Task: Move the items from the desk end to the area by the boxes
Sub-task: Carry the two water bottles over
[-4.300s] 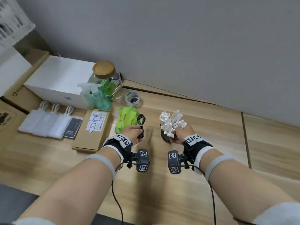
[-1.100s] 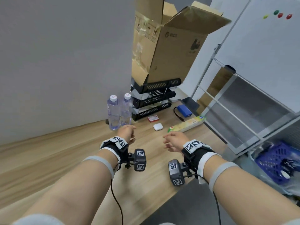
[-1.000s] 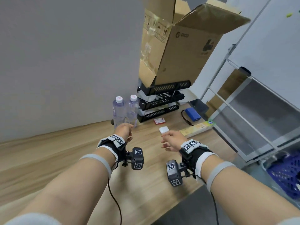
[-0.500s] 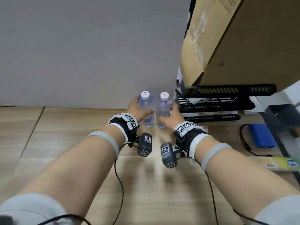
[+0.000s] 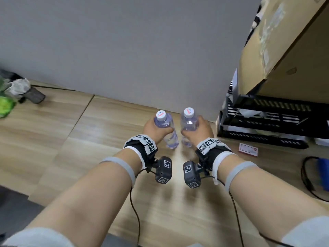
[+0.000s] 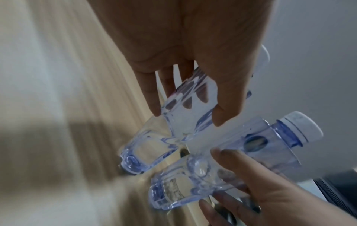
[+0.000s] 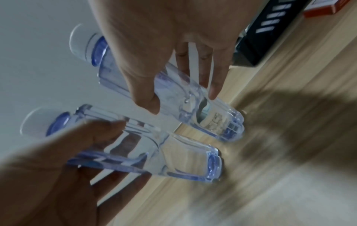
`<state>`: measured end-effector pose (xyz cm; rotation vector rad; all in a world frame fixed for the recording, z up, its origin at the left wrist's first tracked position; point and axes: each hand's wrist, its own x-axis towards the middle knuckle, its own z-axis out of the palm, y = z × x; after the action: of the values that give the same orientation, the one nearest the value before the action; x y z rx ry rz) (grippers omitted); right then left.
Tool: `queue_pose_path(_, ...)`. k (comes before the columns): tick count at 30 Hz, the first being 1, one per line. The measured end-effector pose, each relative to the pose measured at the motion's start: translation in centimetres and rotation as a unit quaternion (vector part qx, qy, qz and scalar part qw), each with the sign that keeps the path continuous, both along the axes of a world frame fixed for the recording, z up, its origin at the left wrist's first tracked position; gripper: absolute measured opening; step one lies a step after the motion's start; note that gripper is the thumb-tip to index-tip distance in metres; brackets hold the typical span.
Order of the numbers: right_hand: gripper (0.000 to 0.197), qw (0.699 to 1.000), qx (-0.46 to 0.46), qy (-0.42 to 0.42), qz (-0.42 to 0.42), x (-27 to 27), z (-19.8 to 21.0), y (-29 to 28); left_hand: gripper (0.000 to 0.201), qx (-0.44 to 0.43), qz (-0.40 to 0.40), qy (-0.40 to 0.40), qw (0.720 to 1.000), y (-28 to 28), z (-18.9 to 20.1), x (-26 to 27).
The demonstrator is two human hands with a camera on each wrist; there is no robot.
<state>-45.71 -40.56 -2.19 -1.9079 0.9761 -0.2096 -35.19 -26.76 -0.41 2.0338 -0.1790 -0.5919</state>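
Two clear water bottles with white caps are side by side near the grey wall. My left hand (image 5: 155, 129) grips the left bottle (image 5: 164, 122) round its upper body, and my right hand (image 5: 199, 127) grips the right bottle (image 5: 188, 120) the same way. In the left wrist view my left hand (image 6: 187, 114) curls thumb and fingers round its bottle (image 6: 152, 148), with the other bottle (image 6: 260, 142) beside it. The right wrist view has my right hand (image 7: 181, 100) wrapped round its bottle (image 7: 220, 122). Both bottles lean a little. I cannot tell whether their bases touch the wooden desk (image 5: 89, 139).
Stacked black trays (image 5: 267, 120) stand just right of the bottles under a big cardboard box (image 5: 288, 50). A small red and white box (image 5: 248, 150) and a blue item with a black cable (image 5: 323, 173) lie at the right. A green packet (image 5: 5, 106) lies far left.
A second ago both hands were empty and reaching toward the bottles. They now grip one bottle each, and the bottles have tilted and come slightly toward me. My view has swung left.
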Motion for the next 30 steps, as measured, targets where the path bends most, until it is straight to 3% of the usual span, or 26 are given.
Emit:
queue_pose_path(5, 0.071, 0.996, 0.022, 0.007, 0.084, 2.6, 0.8, 7.2, 0.054, -0.012, 0.074, 0.013, 0.997, 9.3, 0.2, 1.2)
queue_pose_path(11, 0.069, 0.988, -0.002, -0.015, 0.156, 7.3, 3.9, 19.9, 0.028, -0.046, 0.136, -0.024, 0.989, 23.8, 2.4, 5.0)
queue_pose_path(16, 0.059, 0.974, -0.016, -0.031, 0.222, 12.2, 6.6, 32.2, 0.052, -0.058, 0.170, -0.046, 0.983, 38.2, 4.4, 9.3)
queue_pose_path(22, 0.065, 0.967, 0.039, -0.037, 0.249, 17.7, 8.1, 44.8, 0.060, -0.032, 0.202, -0.067, 0.977, 53.1, 5.3, 13.1)
queue_pose_path(30, 0.066, 0.966, 0.044, -0.039, 0.250, 23.9, 8.4, 53.1, 0.065, 0.007, 0.222, -0.061, 0.973, 61.5, 4.6, 18.5)
